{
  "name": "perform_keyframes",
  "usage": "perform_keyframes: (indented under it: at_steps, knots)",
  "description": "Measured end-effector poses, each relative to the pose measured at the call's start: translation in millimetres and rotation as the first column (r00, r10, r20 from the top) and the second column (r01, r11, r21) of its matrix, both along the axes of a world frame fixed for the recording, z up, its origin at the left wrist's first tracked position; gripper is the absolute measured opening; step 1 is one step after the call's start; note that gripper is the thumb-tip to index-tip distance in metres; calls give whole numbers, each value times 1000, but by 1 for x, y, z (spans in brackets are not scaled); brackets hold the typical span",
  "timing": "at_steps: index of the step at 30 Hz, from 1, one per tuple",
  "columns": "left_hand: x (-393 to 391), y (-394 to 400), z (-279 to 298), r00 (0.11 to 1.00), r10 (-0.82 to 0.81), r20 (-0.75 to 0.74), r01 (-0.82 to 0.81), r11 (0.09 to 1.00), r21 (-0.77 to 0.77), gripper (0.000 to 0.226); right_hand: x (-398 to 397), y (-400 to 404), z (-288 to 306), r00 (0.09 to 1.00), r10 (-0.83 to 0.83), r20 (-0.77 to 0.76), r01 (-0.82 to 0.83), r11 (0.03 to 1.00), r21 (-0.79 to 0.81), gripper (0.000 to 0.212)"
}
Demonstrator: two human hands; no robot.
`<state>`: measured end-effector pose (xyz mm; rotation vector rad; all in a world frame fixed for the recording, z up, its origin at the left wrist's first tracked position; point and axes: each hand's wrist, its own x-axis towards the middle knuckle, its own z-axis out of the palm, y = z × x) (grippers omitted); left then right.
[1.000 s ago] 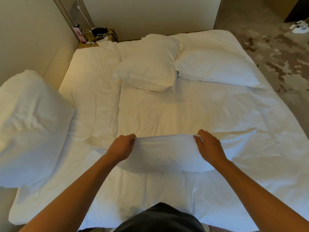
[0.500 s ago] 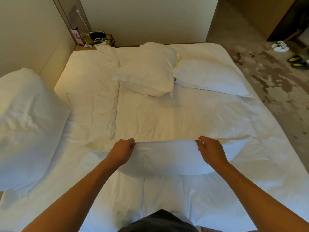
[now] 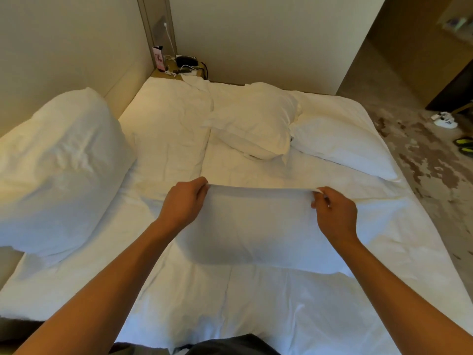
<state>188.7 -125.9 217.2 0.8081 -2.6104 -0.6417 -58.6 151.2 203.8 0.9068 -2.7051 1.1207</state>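
A white pillow [image 3: 258,226] hangs in front of me over the middle of the bed [image 3: 256,303]. My left hand [image 3: 183,201] pinches the left end of its top edge. My right hand [image 3: 334,213] pinches the right end, and the edge is pulled taut between them. The pillow's lower part sags down onto the white sheet.
Two more white pillows [image 3: 256,124] [image 3: 340,144] lie at the head of the bed. A large white pillow [image 3: 56,170] leans at the left wall. A bedside shelf with cables and small items [image 3: 181,67] is in the far corner. Shoes [image 3: 445,121] lie on patterned carpet at right.
My hands have lifted the pillow's top edge higher and stretched it taut. The view has shifted, bringing more of the walls and room into sight.
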Motion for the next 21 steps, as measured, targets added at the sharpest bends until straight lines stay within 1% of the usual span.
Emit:
perform_keyframes:
  at_steps: [5,9,12,15,18,21]
  knots:
    - [39,-30,35,992,99,-77,-106,991,-87,26,20,-54,27,996,86,-16,-87,993,-82,26]
    - [84,-52,44,981,191,-45,-195,971,-139,26,48,-97,28,985,168,46,-163,982,-91,27]
    - [124,-65,38,964,264,-28,-266,954,-135,26,72,-125,21,961,257,102,-251,966,-68,25]
    - [162,-77,28,942,336,4,-332,934,-131,26,95,-152,13,936,337,107,-335,942,-38,25]
    - [191,-91,14,919,395,20,-391,914,-104,27,112,-182,1,921,369,125,-372,928,0,25]
    - [212,-106,-9,900,435,34,-432,900,-61,27,125,-214,-17,911,379,164,-395,915,79,28]
